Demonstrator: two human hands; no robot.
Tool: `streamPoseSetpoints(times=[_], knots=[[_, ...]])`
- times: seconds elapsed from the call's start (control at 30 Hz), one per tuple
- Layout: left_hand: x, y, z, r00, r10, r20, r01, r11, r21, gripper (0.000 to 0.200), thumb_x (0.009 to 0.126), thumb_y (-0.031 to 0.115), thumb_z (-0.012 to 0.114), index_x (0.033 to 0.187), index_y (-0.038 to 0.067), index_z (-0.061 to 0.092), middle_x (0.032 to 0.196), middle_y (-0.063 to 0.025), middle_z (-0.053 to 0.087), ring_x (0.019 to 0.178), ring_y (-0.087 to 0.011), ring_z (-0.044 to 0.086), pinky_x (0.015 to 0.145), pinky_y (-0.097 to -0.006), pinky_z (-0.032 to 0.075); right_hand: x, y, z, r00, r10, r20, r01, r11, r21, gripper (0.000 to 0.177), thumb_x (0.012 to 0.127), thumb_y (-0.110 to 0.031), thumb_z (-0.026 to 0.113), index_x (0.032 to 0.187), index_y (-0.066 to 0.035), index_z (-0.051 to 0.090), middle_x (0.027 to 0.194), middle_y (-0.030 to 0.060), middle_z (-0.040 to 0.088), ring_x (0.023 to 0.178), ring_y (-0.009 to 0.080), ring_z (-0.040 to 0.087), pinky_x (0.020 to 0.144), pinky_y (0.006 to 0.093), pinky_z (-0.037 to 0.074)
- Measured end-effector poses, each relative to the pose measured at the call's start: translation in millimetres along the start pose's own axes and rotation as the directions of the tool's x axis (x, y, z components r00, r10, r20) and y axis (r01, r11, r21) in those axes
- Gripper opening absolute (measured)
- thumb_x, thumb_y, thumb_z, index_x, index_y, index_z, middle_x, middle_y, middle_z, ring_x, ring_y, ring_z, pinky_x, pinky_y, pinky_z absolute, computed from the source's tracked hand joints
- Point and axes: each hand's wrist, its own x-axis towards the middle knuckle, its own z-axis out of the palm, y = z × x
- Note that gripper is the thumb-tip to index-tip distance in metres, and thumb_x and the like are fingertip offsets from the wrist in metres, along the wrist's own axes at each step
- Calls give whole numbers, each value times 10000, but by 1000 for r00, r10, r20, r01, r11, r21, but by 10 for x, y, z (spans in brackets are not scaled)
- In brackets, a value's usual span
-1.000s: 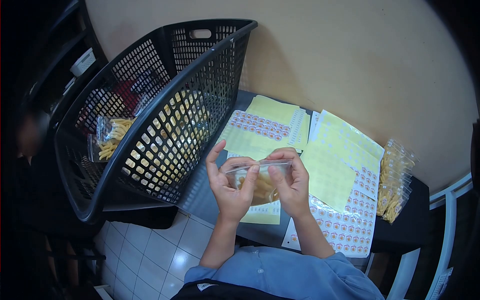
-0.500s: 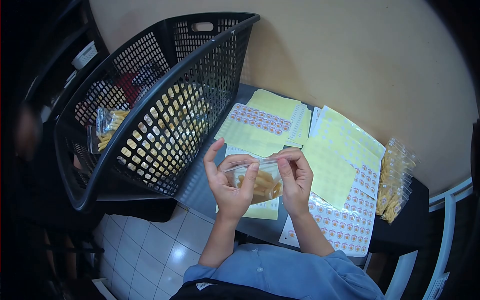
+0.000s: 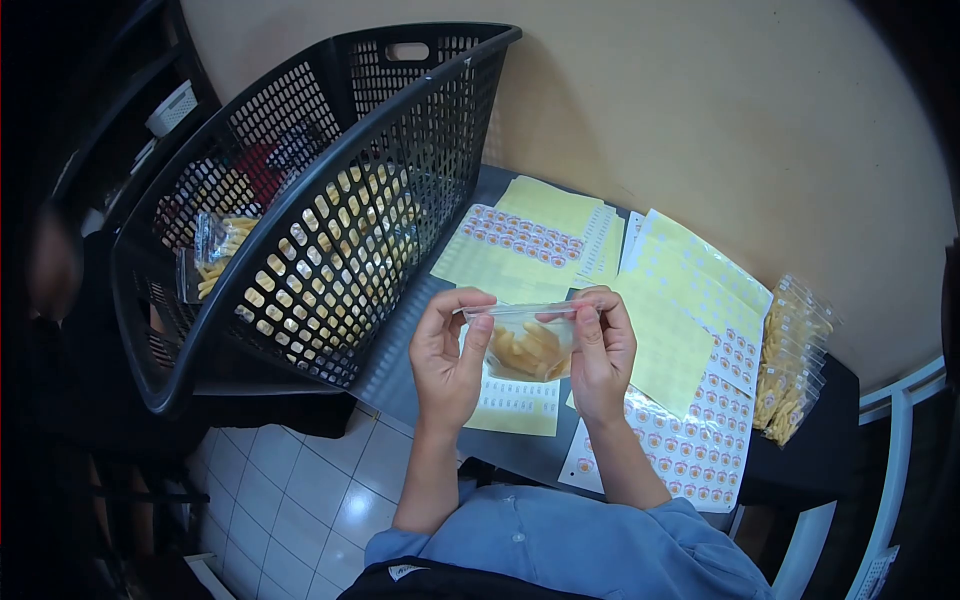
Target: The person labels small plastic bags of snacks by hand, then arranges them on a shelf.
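Observation:
Between my two hands hangs a small clear zip bag [image 3: 528,350] with pale yellow sticks of food inside, its zip edge at the top. My left hand [image 3: 451,350] pinches the upper left corner between thumb and fingers. At the upper right corner, my right hand [image 3: 603,352] grips the bag the same way. The bag is held above the dark table [image 3: 400,345], in front of a sticker sheet [image 3: 515,405] that it partly covers.
A large black plastic basket [image 3: 330,205] with similar bags stands tilted at left. Yellow backing sheets [image 3: 660,345] and round-sticker sheets [image 3: 690,455] overlap on the table. Filled bags [image 3: 795,360] lie in a row at the right edge. Tiled floor [image 3: 300,490] shows below left.
My left fingers, partly raised before, have closed on the bag's upper left corner. My hands have moved slightly apart, and the bag's top is now stretched straighter between them.

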Motion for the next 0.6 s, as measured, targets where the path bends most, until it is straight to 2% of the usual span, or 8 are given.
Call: streamPoseSetpoints(times=[0.07,0.13,0.27,0.3,0.33,0.37,0.47,0.6], knots=[[6,5,-24,998,-61,-2,61,998,-16,39,807,19,495,837,-4,493,847,-82,515,833,-119,481,760,-240,376,-13,-3,-12,1000,7,17,-7,1000,16,87,860,-99,434,846,-15,450,831,43,433,788,148,549,706,232,395],[17,-23,-71,998,11,59,-11,1000,7,25,803,17,501,816,-2,493,839,-84,518,844,-132,484,770,-243,373,-13,-18,-24,997,48,66,-49,999,23,99,843,-115,460,864,-18,451,843,45,433,836,152,533,741,248,383],[34,-23,-66,995,97,21,-99,994,57,38,770,8,543,789,-5,513,795,-79,532,784,-140,495,719,-249,389,103,-162,-66,997,6,82,-2,999,-46,149,779,-115,520,895,-33,474,866,61,467,895,178,514,835,317,335],[35,-25,-73,991,128,28,-130,986,102,45,755,3,555,775,-5,516,779,-85,534,769,-150,502,706,-252,395,162,-282,-62,970,-149,193,223,864,-452,176,739,-112,545,896,-51,495,883,65,483,926,190,501,876,352,288],[36,-28,-76,987,159,36,-162,976,146,53,741,-2,566,761,-5,518,763,-91,537,753,-159,509,692,-255,400,208,-393,-38,906,-232,354,423,527,-737,210,698,-110,569,897,-69,516,900,70,500,956,202,487,917,387,242],[41,-29,-75,987,157,39,-161,977,143,53,741,-2,566,761,-5,518,763,-91,537,753,-159,509,692,-255,400,227,-466,34,902,-174,396,430,457,-779,173,669,-126,598,838,-113,562,887,39,526,982,213,473,970,448,129],[51,-13,-71,977,201,71,-212,956,205,59,721,-12,577,739,-6,520,744,-98,542,733,-177,521,672,-263,410,225,-447,72,863,-89,497,496,332,-802,98,676,-156,609,765,-130,578,838,-3,531,990,199,469,986,481,85],[59,-2,-120,975,203,95,-220,947,233,66,711,-14,579,753,-2,530,750,-94,555,739,-181,528,674,-266,413,225,-356,115,884,-115,452,457,412,-788,59,669,-125,627,703,-135,579,775,-36,538,970,190,483,987,511,65]])
